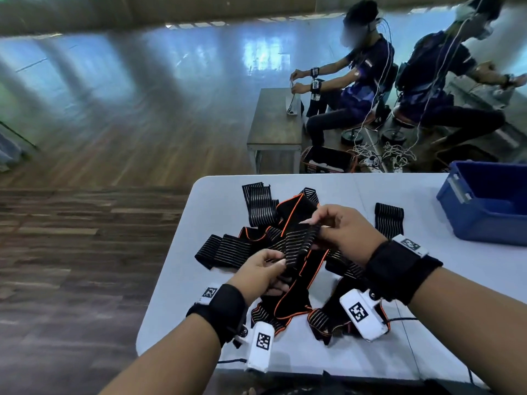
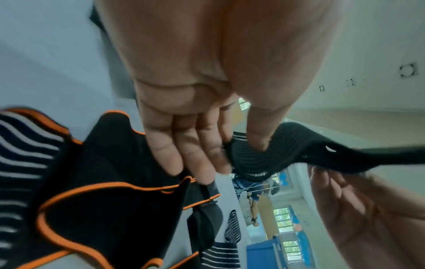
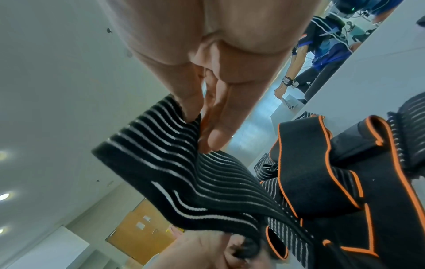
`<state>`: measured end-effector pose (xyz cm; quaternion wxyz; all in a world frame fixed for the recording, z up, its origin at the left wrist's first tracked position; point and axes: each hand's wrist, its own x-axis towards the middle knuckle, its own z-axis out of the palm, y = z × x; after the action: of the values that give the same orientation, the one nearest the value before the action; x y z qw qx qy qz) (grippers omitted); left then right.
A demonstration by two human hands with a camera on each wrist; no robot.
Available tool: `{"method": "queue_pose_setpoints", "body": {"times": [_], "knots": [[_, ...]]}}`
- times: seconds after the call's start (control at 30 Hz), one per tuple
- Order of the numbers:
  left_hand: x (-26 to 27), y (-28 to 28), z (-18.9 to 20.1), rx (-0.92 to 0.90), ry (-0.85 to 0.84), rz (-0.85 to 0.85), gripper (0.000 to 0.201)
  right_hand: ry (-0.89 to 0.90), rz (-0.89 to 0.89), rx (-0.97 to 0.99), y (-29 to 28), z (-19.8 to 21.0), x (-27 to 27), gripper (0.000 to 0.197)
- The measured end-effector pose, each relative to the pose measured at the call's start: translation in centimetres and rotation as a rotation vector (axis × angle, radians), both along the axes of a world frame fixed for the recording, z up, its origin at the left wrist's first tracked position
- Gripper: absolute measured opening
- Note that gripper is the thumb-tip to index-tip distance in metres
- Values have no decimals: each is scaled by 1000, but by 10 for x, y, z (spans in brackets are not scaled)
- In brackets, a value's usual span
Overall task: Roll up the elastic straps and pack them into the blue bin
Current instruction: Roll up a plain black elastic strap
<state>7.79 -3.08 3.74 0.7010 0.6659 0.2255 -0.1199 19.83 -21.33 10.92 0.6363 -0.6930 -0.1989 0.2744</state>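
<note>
A black elastic strap with white stripes [image 1: 300,244] is stretched in the air between both hands above the pile. My left hand [image 1: 263,273] pinches its near end; in the left wrist view the thumb presses the strap [image 2: 264,154] against the fingers [image 2: 197,151]. My right hand [image 1: 339,226] pinches the far end; in the right wrist view the thumb and fingers [image 3: 218,131] clamp the striped strap [image 3: 179,174]. Beneath lies a heap of black straps, some with orange edging [image 1: 296,297]. The blue bin [image 1: 484,203] stands at the table's right edge.
The white table [image 1: 216,212] ends just left of the pile, with wooden floor beyond. A single striped strap [image 1: 389,219] lies between the pile and the bin. Two seated people work at a bench [image 1: 273,124] in the background.
</note>
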Motion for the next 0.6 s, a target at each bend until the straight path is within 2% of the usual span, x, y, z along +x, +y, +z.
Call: {"method": "queue_pose_setpoints", "body": {"times": [0.1,0.23,0.33,0.43,0.47,0.6], "knots": [[10,1,10,59,-82,66,12,-51,-64,-30,-10,1,5,23],[21,10,42,324,-208,107,9,-122,-164,-178,-33,-6,20,16],[27,15,70,435,-305,102,10,-140,-228,-392,-61,-36,42,28],[32,14,87,505,-377,70,18,-274,-262,-776,-94,-66,56,24],[34,11,90,530,-390,60,21,-301,-221,-860,-103,-73,56,21],[35,-1,94,631,-407,18,26,-432,134,-1104,-116,-94,52,21]]}}
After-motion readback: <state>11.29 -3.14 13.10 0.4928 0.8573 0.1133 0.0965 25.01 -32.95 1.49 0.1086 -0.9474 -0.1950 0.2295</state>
